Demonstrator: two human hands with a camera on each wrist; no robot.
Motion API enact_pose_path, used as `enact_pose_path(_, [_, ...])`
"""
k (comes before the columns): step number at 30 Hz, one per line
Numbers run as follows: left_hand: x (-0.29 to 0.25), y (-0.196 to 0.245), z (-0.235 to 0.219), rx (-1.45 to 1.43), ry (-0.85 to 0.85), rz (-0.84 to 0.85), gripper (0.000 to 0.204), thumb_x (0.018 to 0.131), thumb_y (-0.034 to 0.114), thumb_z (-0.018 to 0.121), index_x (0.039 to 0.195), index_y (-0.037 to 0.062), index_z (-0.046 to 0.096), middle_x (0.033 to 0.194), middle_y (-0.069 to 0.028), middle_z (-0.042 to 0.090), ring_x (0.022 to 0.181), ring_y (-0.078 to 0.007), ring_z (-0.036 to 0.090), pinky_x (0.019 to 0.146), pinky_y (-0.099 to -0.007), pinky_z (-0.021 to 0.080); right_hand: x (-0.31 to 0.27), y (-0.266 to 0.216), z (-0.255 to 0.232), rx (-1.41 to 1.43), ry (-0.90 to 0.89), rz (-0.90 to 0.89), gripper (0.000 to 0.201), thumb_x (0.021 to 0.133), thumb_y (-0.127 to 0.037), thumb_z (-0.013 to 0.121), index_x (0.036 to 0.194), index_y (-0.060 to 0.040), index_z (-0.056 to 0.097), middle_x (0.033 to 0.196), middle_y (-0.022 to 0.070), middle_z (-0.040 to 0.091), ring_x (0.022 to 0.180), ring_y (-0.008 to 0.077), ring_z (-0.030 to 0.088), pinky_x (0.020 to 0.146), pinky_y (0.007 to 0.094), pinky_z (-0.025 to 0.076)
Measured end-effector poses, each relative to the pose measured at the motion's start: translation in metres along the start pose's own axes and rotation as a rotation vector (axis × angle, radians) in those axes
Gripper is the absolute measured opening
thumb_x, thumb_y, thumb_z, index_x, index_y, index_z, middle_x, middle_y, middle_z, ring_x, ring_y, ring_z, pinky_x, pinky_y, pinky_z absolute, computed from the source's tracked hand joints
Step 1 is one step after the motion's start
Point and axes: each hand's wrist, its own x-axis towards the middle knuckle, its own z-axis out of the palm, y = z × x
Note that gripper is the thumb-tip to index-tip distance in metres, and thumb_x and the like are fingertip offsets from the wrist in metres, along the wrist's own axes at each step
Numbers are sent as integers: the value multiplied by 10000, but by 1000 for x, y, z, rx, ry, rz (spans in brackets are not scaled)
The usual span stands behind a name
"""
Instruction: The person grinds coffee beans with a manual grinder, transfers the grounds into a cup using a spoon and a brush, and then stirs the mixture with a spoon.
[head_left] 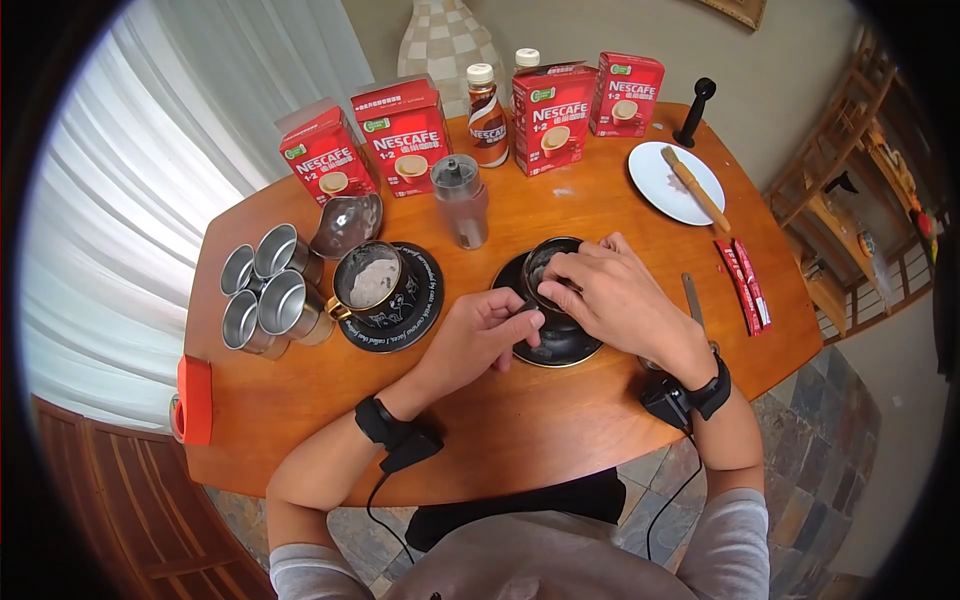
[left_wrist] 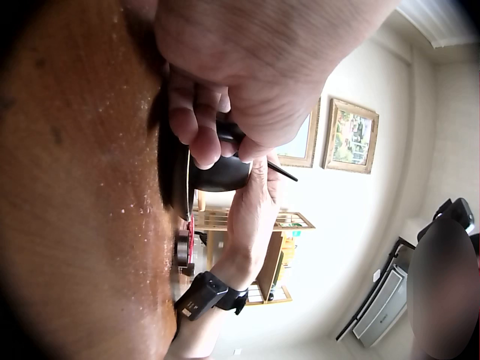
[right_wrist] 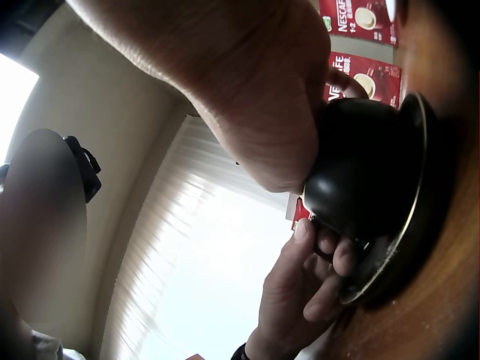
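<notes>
A black cup point(head_left: 556, 262) stands on a black saucer point(head_left: 560, 350) near the table's middle. My left hand point(head_left: 485, 335) pinches the cup's handle at its left side, thumb uppermost; its fingers point(right_wrist: 330, 259) show beside the handle in the right wrist view. Over the cup's rim, my right hand point(head_left: 610, 295) has its fingers bent around a thin dark stick point(left_wrist: 285, 172), whose end juts out in the left wrist view. The stick's other end is hidden. To the left, another black cup point(head_left: 368, 277) holds pale powder on a lettered black saucer point(head_left: 425, 290).
Metal cups point(head_left: 290, 303) and a dark bowl point(head_left: 347, 226) stand left. Red boxes point(head_left: 410, 140), a bottle point(head_left: 488, 125) and a clear grinder-like container point(head_left: 461, 205) are behind. At right are a white plate point(head_left: 655, 185) with a wooden brush point(head_left: 697, 190), and red sachets point(head_left: 742, 285).
</notes>
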Motion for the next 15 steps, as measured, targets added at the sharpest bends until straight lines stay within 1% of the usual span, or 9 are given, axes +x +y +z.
enact_pose_path(7, [0,-2,0,-4,-5,18,236,1041,255,692,954,37,665,844,-13,720,546,-39,556,498,-188,415,0,0,-1,-8,-14,0,244,1050,-308,610,1067,-85,707,908,120,688,915,304,620,871,435,415])
enact_pose_path(10, [1,-2,-1,-8,-5,16,238,1040,257,694,953,38,665,846,-13,719,544,-39,556,498,-188,415,0,-2,-1,-4,8,-10,201,1030,-252,622,1015,-65,693,879,127,694,919,305,643,860,423,396])
enact_pose_path(13, [1,-2,-2,26,-10,2,225,1049,231,668,988,15,670,883,-55,741,546,-72,584,524,-203,437,-1,-2,0,-9,20,-9,202,1032,-254,621,1016,-66,692,878,125,694,916,305,643,857,422,395])
enact_pose_path(15, [1,-2,-2,33,-6,6,231,1050,236,668,984,15,671,882,-54,741,544,-74,583,523,-204,437,-1,-1,1,-15,10,0,203,1033,-255,619,1018,-67,692,879,128,694,914,307,642,856,423,394])
